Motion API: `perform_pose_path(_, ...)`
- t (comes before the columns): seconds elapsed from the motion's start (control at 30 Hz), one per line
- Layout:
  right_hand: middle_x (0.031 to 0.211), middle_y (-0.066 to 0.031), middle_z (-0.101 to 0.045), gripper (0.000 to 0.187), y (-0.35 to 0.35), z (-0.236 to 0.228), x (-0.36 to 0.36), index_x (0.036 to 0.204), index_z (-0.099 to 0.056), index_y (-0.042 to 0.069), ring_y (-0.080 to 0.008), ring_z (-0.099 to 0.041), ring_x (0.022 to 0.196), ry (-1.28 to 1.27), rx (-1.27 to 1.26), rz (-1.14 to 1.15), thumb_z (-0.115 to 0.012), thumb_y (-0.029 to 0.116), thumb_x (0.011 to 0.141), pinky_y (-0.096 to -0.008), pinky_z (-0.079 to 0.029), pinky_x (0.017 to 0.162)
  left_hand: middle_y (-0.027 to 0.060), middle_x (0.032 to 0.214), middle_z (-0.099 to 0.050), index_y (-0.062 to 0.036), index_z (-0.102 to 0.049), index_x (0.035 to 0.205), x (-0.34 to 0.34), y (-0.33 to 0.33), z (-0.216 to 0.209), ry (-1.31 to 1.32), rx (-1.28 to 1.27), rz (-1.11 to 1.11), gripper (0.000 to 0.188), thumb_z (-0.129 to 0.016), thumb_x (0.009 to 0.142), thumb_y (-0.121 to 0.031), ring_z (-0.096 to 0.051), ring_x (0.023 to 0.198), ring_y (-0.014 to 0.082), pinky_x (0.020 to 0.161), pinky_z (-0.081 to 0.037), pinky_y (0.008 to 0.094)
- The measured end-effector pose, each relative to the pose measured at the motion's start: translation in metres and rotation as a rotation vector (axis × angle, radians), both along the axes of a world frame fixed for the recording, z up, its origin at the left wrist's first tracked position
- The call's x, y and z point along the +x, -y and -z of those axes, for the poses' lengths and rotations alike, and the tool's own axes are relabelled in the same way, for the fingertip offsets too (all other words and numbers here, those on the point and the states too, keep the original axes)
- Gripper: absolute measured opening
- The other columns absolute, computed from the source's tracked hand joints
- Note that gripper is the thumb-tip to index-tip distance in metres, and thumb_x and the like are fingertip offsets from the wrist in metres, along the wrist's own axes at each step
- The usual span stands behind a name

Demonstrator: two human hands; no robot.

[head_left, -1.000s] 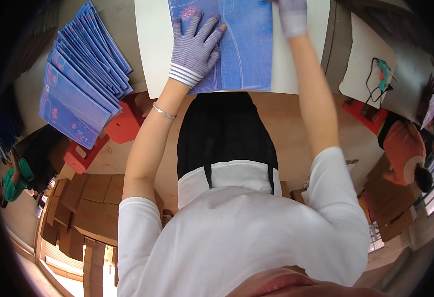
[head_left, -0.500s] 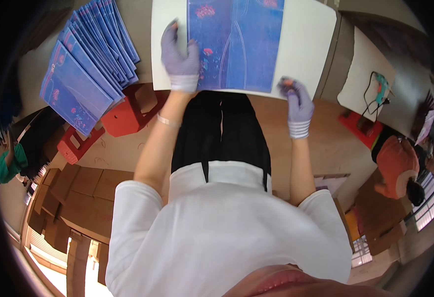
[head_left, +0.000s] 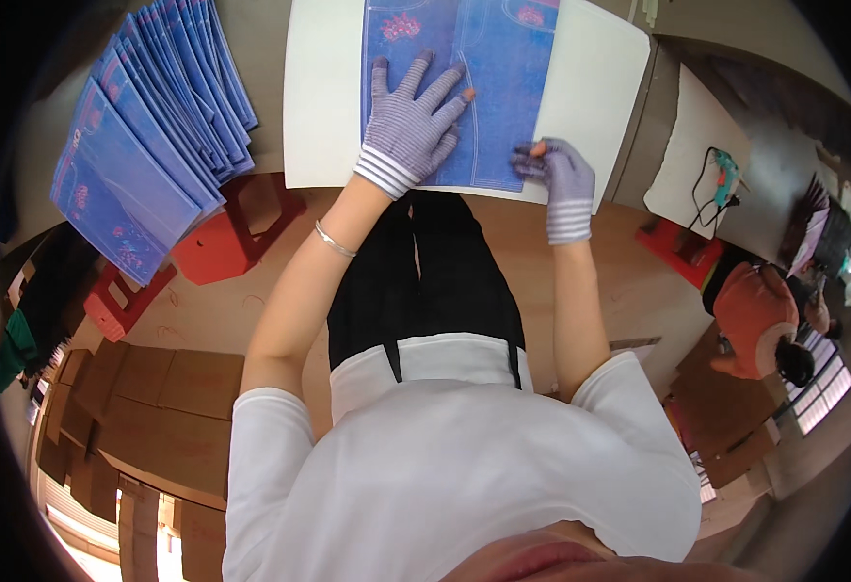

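A blue printed sheet (head_left: 508, 97) with denim-like seams and pink flowers lies on a white board (head_left: 590, 78). My left hand (head_left: 411, 121), in a grey-purple striped glove with bare fingertips on some fingers, is spread flat on the sheet. Gloved the same way, my right hand (head_left: 563, 175) is at the sheet's near right corner, fingers curled together. Its fingertips overlap the sheet's edge; whatever is between them is too small to make out.
Left of the board, a fanned stack of blue printed folders (head_left: 120, 184) overhangs the table edge above red stools (head_left: 222, 242). At right, a teal glue gun (head_left: 726, 175) with a cord lies on a white panel. Cardboard boxes (head_left: 168, 417) stand behind at left; a person in orange (head_left: 755, 315) sits at right.
My left hand has moved right from the sheet's left edge and spread out flat on it. My right hand has shifted left to the sheet's corner.
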State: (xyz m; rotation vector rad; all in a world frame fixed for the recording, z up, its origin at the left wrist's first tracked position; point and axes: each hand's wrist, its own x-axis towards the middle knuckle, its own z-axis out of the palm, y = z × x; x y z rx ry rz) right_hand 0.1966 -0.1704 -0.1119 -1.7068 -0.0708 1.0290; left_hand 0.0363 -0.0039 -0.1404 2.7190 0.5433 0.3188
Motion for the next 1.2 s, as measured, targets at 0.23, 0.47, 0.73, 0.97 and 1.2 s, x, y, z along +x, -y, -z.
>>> perform_pose_path(0.23,0.08,-0.0116,-0.07,0.017,-0.144,0.014,0.095,0.085,-0.063,0.0,-0.0199,-0.07,0.077,0.443,-0.093,-0.125,-0.055,0.014,0.086,-0.0326,-0.056,0.074,0.0072,0.143,-0.048,-0.0181,-0.061,0.126,-0.003,-0.001,-0.003,-0.032,0.009,-0.025,0.051,-0.064,0.075,-0.019,-0.036,0.137,0.0379,0.105,-0.016,0.0733)
perform_pose_path(0.47,0.104,-0.0236,-0.067,0.028,-0.144,0.096,0.159,0.101,-0.062,-0.003,-0.0316,-0.066,0.102,0.283,0.426,-0.188,-0.047,0.02,0.094,-0.0508,-0.053,0.084,0.0073,0.14,-0.05,-0.0156,-0.062,0.118,0.015,-0.003,-0.012,-0.025,0.036,0.035,0.045,-0.063,0.073,-0.016,-0.04,0.133,0.037,0.104,-0.021,0.0717)
perform_pose_path(0.73,0.072,-0.0068,-0.068,0.016,0.048,0.006,-0.052,0.081,-0.066,-0.001,-0.013,-0.066,0.068,0.272,-0.114,-0.211,-0.052,0.0,0.088,-0.027,-0.055,0.065,0.0124,0.135,-0.053,-0.01,-0.063,0.115,0.002,-0.007,-0.01,0.097,0.021,-0.016,0.04,-0.056,0.076,-0.012,-0.045,0.127,0.0388,0.105,-0.024,0.0622)
perform_pose_path(0.97,0.092,-0.0134,-0.07,0.019,0.035,-0.012,-0.009,0.099,-0.065,0.001,-0.0228,-0.069,0.081,0.555,-0.152,-0.021,-0.05,0.005,0.089,-0.0324,-0.054,0.077,0.0183,0.138,-0.05,0.0062,-0.042,0.136,-0.06,0.007,-0.008,0.681,-1.004,-0.814,0.044,-0.05,0.094,-0.004,-0.048,0.126,0.0251,0.105,-0.04,0.0354)
perform_pose_path(1.2,0.097,-0.0139,-0.068,0.02,0.0,-0.011,-0.049,0.103,-0.065,0.002,-0.0291,-0.066,0.09,0.704,-0.053,-0.334,-0.056,0.006,0.086,-0.034,-0.053,0.083,0.007,0.11,-0.061,0.0039,-0.052,0.127,-0.117,0.043,0.009,0.404,-1.275,-0.887,0.039,-0.061,0.092,-0.009,-0.056,0.09,0.0146,0.081,-0.047,0.0281)
